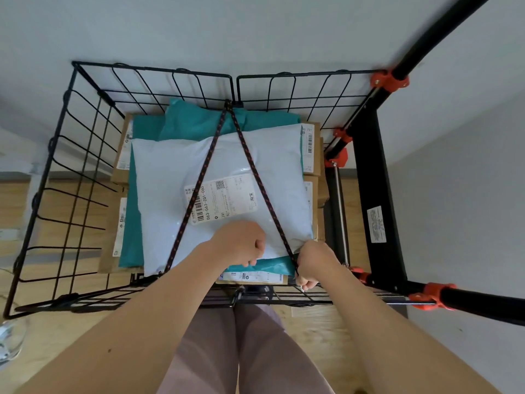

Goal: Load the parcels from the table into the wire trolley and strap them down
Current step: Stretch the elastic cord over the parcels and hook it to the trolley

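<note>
As hands (241,243) (309,265) grip them, strap (255,172) (taut) crosses parcel (167,172)

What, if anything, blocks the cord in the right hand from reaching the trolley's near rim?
Nothing visible. The right hand grips the cord right by the near rim, past the white parcel.

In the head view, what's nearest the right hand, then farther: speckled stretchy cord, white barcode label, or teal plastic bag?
1. Speckled stretchy cord, in the right hand.
2. White barcode label, on the grey plastic mailer.
3. Teal plastic bag, far end.
</note>
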Available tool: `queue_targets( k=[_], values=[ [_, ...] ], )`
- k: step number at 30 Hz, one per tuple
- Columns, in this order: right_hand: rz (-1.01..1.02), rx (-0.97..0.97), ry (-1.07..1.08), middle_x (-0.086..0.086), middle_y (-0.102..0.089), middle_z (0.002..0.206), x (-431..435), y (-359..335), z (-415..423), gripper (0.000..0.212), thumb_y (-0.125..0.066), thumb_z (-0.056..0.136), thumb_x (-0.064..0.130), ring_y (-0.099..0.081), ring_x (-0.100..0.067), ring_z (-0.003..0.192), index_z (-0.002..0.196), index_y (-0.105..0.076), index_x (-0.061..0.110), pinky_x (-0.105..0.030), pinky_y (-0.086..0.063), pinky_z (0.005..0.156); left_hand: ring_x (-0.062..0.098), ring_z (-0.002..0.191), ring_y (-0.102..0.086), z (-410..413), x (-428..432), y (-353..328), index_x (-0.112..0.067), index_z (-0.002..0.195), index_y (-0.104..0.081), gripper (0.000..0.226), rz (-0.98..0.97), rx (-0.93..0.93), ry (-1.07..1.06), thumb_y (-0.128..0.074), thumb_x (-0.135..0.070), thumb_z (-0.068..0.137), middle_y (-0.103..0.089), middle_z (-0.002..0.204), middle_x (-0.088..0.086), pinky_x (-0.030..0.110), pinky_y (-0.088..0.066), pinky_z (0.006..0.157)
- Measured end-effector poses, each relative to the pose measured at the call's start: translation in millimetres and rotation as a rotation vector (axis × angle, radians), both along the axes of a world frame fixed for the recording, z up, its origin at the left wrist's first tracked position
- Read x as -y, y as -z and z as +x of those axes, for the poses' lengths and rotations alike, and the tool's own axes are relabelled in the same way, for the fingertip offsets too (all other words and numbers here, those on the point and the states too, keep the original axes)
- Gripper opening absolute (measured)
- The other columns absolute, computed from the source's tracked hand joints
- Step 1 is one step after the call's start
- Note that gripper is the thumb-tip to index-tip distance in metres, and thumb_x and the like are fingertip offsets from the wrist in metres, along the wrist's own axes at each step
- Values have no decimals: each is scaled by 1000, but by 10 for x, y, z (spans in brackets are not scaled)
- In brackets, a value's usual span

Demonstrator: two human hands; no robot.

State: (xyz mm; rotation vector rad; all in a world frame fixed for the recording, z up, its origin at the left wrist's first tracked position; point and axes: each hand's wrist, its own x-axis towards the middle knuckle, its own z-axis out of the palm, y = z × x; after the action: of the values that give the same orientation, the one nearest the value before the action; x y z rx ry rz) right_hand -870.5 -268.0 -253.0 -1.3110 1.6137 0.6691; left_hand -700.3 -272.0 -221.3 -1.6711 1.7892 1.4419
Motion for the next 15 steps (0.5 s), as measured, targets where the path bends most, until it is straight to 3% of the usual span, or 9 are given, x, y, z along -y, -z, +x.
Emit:
queue_targets(
  k=[2,8,11,15],
  values=[
    [37,25,29,-16,-70,91,14,-22,-2,7,-63,79,2,-72,-23,79,84,-62,6,-34,-60,71,0,54,-60,5,0,20,-9,90,-67,17,4,-3,-18,-49,-8,88,-72,77,-1,19,-47,59],
    [99,36,52,-16,-71,96,87,-81,13,16,-67,77,0,-72,-21,82,73,-54,9,-35,-60,74,1,55,-62,12,9,28,-10,89,-66,16,5,-9,-42,-50,-10,90,-69,71,-5,26,-53,72],
    [74,-62,-114,-3,-73,92,48,-116,57,13,-71,80,12,-71,-13,80,87,-61,7,-27,-55,78,1,56,-62,14,11,11,-12,88,-65,16,3,-3,-37,-50,-10,90,-68,69,-7,23,-51,70],
    [-182,-120,-167,-9,-66,92,-68,-155,89,22,-64,83,10,-65,-23,86,104,-63,5,-29,-54,74,2,57,-63,0,10,22,-11,87,-66,18,13,14,-36,-48,-9,88,-69,71,-5,20,-50,67]
  ],
)
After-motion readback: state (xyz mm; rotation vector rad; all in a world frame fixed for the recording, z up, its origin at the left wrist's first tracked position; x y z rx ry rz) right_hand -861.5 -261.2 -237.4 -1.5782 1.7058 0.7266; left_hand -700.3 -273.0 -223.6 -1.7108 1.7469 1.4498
